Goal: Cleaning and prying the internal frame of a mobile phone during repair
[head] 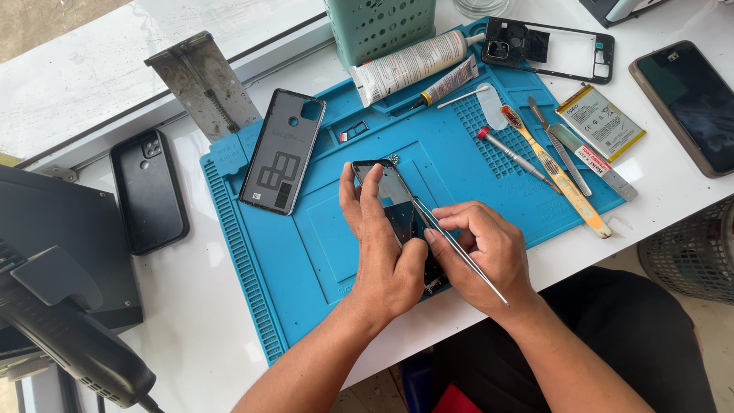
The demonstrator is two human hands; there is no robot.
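Opened phone [397, 218] pinned at frame centre on the blue repair mat [306, 245].
Left hand [382, 252] clamps it steady; right hand [485, 248] pinches tweezers [459, 248] over its interior. Back cover [281, 151] and tools [550, 160] lie within reach above.

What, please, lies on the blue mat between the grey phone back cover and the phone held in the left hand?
In the head view, only bare blue mat separates the grey phone back cover from the held phone.

White laminate worktop [191, 321] under bright daylight. Pale weathered sill [84, 69] beyond its far edge. Dark mesh wastebasket [692, 252] on tan floor at right.
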